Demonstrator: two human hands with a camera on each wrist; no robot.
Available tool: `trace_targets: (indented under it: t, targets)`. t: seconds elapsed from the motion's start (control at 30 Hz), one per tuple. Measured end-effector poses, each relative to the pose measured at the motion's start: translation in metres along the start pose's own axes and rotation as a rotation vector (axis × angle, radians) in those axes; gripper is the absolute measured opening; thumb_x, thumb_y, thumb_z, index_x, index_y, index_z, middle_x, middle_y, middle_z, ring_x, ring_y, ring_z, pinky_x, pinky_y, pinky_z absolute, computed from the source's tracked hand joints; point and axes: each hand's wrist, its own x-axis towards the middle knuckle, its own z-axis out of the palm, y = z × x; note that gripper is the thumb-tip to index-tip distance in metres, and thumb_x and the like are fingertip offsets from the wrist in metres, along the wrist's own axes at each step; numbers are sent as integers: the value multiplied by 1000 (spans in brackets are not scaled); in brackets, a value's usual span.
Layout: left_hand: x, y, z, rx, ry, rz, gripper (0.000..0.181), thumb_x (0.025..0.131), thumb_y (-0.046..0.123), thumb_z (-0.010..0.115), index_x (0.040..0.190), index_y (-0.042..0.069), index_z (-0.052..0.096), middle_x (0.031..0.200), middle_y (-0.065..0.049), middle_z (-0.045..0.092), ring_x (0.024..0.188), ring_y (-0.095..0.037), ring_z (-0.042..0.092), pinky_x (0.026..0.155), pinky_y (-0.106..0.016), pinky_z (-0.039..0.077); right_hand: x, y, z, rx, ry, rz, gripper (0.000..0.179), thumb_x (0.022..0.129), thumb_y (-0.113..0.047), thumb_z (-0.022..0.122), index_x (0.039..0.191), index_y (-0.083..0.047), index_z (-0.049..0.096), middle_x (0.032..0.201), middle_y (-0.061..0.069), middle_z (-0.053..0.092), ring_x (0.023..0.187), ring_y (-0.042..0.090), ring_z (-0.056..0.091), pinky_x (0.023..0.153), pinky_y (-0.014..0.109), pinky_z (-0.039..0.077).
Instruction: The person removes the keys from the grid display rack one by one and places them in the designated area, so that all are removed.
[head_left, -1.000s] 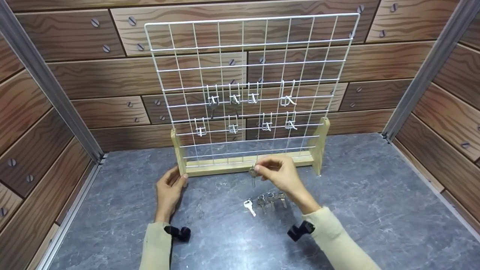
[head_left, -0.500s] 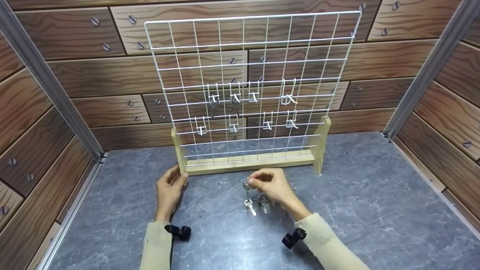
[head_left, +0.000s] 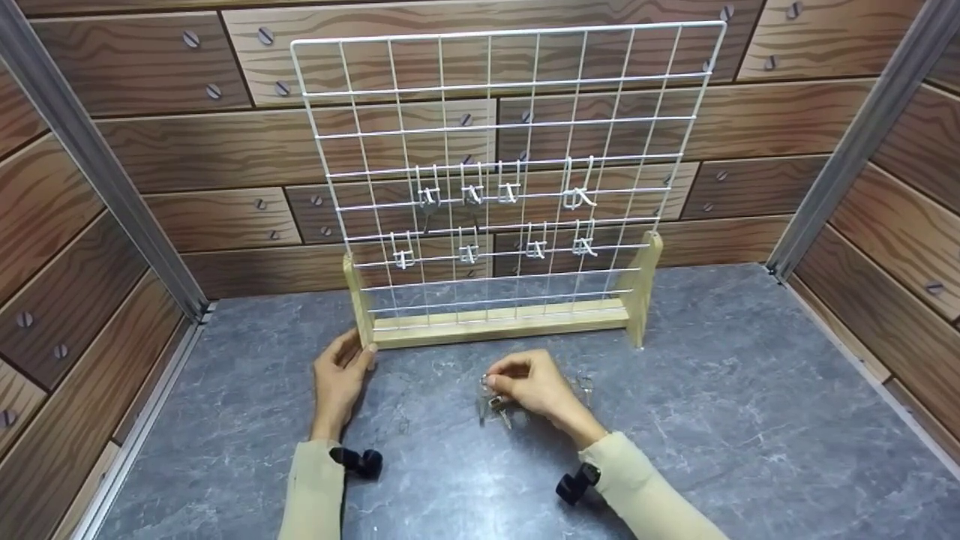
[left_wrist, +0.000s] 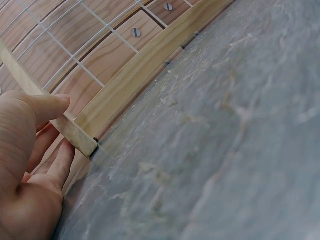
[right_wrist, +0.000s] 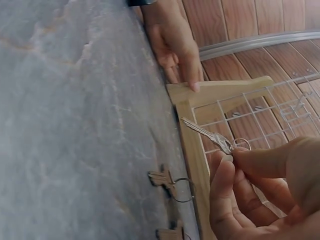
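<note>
My right hand pinches a key with a split ring between thumb and fingertips, low over the table. Beneath and beside that hand lie several loose keys, partly hidden by it in the head view; one key with its ring shows in the right wrist view. My left hand grips the left wooden foot of a white wire grid rack, thumb in front and fingers behind. Silvery hooks hang on the grid in two rows. Dark keys hang from the two leftmost upper hooks, one key on the far left.
The rack's wooden base bar stands on a grey marbled table. Wood-patterned walls enclose the back and sides, with metal corner posts. Each wrist wears a small black camera.
My right hand has moved down and to the left, from near the base bar to the loose keys, still pinching its key. My left hand stays on the foot.
</note>
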Motion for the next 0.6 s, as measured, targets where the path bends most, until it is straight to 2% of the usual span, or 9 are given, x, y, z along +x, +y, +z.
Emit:
trace_targets:
  t: [0.13, 0.37, 0.6]
  targets:
    - [0, 0, 0, -6, 10, -14, 46, 98, -2, 74, 142, -7, 63, 143, -32, 63, 137, -41, 60, 100, -14, 56, -2, 1, 4, -55, -25, 31, 10, 93, -2, 79, 103, -3, 81, 92, 9, 80, 73, 16, 71, 71, 34, 67]
    - [2, 1, 2, 2, 5, -20, 46, 99, 0, 75, 143, -6, 63, 144, -31, 62, 138, -41, 60, 104, -17, 56, -3, 2, 4, -151, -35, 36, 6, 92, -6, 81, 98, -7, 83, 82, 4, 78, 62, 12, 66, 52, 27, 59]
    - [1, 0, 1, 1, 4, -29, 47, 99, 0, 74, 143, -6, 62, 145, -30, 62, 139, -39, 60, 101, -14, 55, -3, 4, 5, -196, -55, 52, 6, 92, -6, 82, 97, -7, 84, 80, 3, 78, 62, 12, 68, 53, 27, 60]
